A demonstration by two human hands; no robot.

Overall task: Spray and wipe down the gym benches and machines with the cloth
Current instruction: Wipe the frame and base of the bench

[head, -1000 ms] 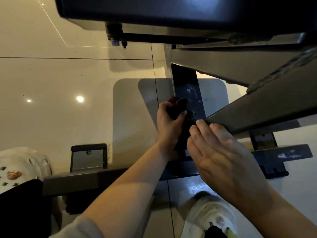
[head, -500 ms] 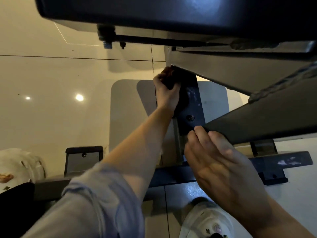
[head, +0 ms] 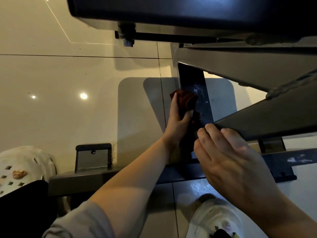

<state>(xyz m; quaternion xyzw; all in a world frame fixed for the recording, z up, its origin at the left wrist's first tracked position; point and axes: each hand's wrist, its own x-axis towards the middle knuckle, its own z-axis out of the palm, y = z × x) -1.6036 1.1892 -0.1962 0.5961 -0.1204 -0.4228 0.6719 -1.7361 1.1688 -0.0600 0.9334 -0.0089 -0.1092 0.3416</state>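
We grip the dark cloth (head: 186,102) in our left hand (head: 178,121), fingers curled round it, pressing it against the machine's upright post (head: 197,83). Our right hand (head: 228,162) rests just beside the post, fingers straight and together on the slanted beam (head: 267,121).

glossy tiled floor (head: 68,117); machine base frame (head: 277,164), white clogs (head: 25,165)
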